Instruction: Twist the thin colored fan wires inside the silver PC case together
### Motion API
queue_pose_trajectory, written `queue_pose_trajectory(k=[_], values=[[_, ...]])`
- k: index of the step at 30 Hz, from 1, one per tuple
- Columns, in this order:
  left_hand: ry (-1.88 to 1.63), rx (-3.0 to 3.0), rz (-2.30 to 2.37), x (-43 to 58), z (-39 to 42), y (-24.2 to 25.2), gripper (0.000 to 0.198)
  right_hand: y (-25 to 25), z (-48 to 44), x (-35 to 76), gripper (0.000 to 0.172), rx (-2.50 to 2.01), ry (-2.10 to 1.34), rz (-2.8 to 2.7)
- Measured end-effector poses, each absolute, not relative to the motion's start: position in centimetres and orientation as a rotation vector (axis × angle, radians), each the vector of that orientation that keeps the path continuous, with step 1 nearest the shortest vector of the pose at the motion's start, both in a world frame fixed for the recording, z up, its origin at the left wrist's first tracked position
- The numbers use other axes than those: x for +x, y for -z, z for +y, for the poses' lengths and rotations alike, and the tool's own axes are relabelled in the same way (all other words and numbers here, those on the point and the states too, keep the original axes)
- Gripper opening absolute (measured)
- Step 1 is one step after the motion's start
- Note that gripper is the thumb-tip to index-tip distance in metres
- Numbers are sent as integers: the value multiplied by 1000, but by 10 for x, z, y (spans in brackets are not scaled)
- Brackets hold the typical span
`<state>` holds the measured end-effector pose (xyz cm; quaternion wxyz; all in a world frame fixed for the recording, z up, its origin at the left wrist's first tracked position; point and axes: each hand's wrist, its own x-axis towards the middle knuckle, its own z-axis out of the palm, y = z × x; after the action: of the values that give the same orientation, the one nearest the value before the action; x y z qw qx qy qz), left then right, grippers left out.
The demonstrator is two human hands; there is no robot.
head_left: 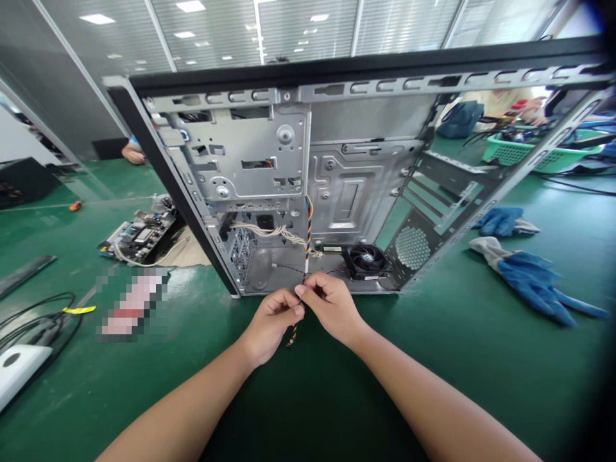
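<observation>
An open metal computer case [353, 131] stands upright on the green table, its inside facing me. A twisted multicoloured cable [308, 231] hangs down from its drive bay to its lower front edge. Both my left hand [274, 321] and my right hand [332, 305] pinch this cable just in front of the case, fingertips close together. The cable's loose end dangles below my left fingers. On the case floor, right of my hands, sit a black cooling fan [368, 260] and a green memory stick [330, 248]. A bundle of white wires [272, 230] runs through the left side.
A circuit board [142, 234] lies left of the case, near a partly blurred flat object [129, 305]. Black cables and a white box [22, 372] are at far left. Blue-and-grey gloves [534, 276] and a green basket [548, 154] stand right. Other people's hands show behind.
</observation>
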<state>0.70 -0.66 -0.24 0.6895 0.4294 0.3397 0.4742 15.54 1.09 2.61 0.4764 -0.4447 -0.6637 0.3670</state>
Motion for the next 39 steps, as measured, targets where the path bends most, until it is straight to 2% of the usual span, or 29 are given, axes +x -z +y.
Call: queue_pose_trajectory(k=[22,39], values=[[-955,837,615,6,-7,1,24,-30,8,157,24,-976,-1085,-1672],[-1073,998,760,8,-8,2,25,-26,10,156,26,-1047,-949,-1661]])
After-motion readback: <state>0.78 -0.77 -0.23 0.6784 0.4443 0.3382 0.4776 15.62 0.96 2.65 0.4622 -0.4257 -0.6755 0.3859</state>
